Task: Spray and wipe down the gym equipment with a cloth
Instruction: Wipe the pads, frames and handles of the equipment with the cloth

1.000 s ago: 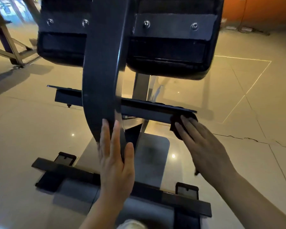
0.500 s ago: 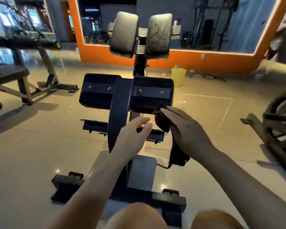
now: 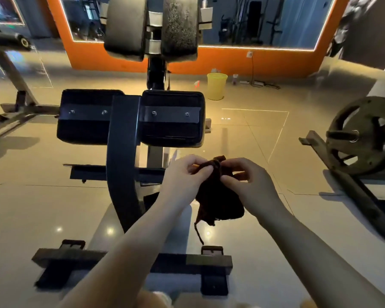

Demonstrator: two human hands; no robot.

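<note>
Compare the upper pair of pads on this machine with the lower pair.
The upper pads stand upright, showing rounded cushion faces; the lower pads show flat backs with bolted metal plates. The right upper pad looks speckled, while the lower pads' backs look plain. The upper pads sit farther away, near the mirror. Both pairs are black and flank the central frame.

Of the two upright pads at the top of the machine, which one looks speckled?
The right upright pad, beside the mirror's right half: its face is covered with pale speckles, while the left upright pad looks smooth and evenly dark.
</note>
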